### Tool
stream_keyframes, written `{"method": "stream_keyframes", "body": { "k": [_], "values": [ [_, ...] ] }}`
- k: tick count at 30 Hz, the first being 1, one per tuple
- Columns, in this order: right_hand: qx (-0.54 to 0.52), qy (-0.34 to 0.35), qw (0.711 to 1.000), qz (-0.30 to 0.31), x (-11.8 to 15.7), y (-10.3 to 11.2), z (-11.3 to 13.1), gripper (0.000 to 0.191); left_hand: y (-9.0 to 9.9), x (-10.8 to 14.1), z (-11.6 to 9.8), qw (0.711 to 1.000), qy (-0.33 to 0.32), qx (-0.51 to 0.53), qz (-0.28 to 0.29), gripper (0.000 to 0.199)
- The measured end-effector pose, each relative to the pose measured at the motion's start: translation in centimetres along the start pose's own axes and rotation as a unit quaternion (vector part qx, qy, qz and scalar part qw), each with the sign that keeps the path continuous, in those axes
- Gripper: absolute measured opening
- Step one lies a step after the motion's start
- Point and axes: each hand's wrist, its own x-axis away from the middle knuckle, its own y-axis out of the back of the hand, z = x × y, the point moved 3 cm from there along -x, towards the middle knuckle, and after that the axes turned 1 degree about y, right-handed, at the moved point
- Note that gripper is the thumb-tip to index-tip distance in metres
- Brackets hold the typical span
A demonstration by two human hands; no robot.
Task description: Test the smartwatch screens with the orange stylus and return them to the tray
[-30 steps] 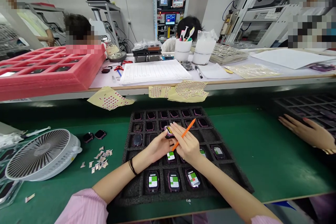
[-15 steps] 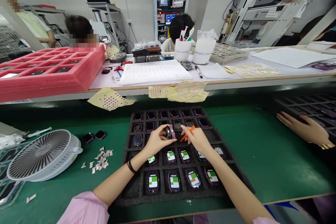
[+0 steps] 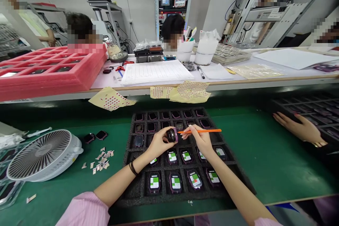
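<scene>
Left hand (image 3: 158,144) clamps watch (image 3: 172,135) over foam tray (image 3: 127,191) — right hand (image 3: 201,141) apart, pinching orange pick (image 3: 203,131), tip just beside the watch — grip firm, tip controlled.

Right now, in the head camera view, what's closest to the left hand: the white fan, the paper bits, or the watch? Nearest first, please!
1. Pink-framed watch: held in the left hand.
2. Paper scraps: on the green mat, left of that hand.
3. White fan: farther left on the mat.
</scene>
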Motion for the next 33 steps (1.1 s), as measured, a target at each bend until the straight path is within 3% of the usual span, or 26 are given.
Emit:
{"method": "stream_keyframes", "body": {
  "k": [17, 33],
  "values": [
    [0.063, 0.036, 0.997, 0.008, 0.4, -0.6, 0.7, 0.042, -0.1, 0.3, -0.2, 0.998, -0.035, -0.046, -0.016, 0.053],
    [0.039, 0.041, 0.998, 0.037, 0.5, -0.9, 1.4, 0.041, -0.7, 0.5, -1.1, 0.997, -0.042, -0.063, -0.014, 0.052]
  ]
}}
